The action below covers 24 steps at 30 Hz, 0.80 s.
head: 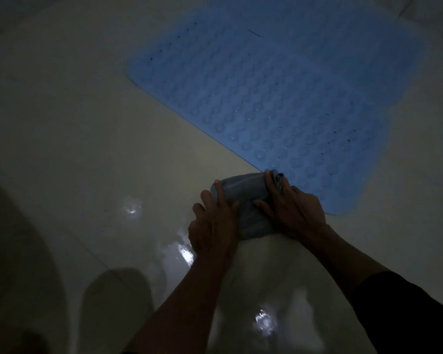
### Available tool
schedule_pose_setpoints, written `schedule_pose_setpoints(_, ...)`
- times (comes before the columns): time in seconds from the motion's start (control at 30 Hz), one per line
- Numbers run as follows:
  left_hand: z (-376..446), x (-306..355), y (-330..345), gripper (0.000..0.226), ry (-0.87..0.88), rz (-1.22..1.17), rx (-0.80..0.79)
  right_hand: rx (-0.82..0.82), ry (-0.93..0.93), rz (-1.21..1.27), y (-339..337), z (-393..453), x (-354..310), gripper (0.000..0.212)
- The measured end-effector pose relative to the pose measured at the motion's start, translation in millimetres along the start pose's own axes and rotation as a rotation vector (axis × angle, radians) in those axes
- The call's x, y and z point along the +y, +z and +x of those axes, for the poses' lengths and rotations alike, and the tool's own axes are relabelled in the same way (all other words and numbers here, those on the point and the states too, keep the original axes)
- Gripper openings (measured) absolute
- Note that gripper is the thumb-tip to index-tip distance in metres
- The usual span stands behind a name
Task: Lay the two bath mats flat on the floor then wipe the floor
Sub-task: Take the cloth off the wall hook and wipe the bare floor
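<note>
Right sleeve: my dark sleeve (pixel 407 310) comes in from the lower right corner of the frame, the nearest thing to me.
Floor: pale glossy tile (pixel 69 139) fills the left and bottom of the frame, with bright wet-looking glints low centre and lower left; the light is dim.
Left hand: my left hand (pixel 212 226) sits just below centre, fingers curled over the near left end of the cloth, pressing it onto the floor.
Right hand: my right hand (pixel 292 205) is just beside it to the right, fingers wrapped over the far right end of the same cloth; both hands are clamped on it, close together, thumbs nearly meeting.
Cloth: the grey-blue folded cloth (pixel 243 190) lies bunched between my hands, its long axis running from lower left to upper right across the frame.
Bath mat: one blue bath mat (pixel 279 80) lies flat in the upper right, studded with round cups, its long edge slanting from upper left down to lower right; its near corner is just beyond my right hand, seemingly touching the cloth.
Second mat: I cannot see it.
Key relation: bare floor lies to the left of and below my hands, mat to the upper right, so I judge the wipe should sweep left, led by the left hand.
</note>
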<state>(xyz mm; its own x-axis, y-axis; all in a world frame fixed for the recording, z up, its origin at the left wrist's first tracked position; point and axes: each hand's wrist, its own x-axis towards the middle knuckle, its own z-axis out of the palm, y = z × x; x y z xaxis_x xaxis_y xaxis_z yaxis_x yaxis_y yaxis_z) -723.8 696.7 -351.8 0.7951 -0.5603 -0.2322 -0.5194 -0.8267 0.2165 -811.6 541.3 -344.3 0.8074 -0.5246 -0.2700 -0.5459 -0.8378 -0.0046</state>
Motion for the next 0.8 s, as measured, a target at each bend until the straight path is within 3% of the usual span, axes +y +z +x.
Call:
schedule_pose_setpoints(0.17, 18, -20, -23, 0.07, -0.114, -0.102, -0.018, -0.103, -0.02, -0.054, -17, 26, -31, 0.084)
schedule_pose_setpoints(0.27, 25, -32, -31, 0.069, -0.144, -0.144, -0.103, -0.095, -0.05, -0.125, -24, 37, -45, 0.084)
schedule_pose_setpoints(0.47, 39, -49, -46, 0.064, -0.224, -0.251, -0.084, -0.082, -0.109, -0.124, -34, 64, -67, 0.085)
schedule_pose_setpoints(0.63, 58, -62, -49, 0.071, -0.256, -0.18, -0.055, -0.066, -0.188, -0.117, -38, 93, -81, 0.083)
schedule_pose_setpoints(0.8, 81, -71, -50, 0.073, -0.278, -0.011, 0.069, 0.007, -0.315, -0.153, -43, 131, -93, 0.083)
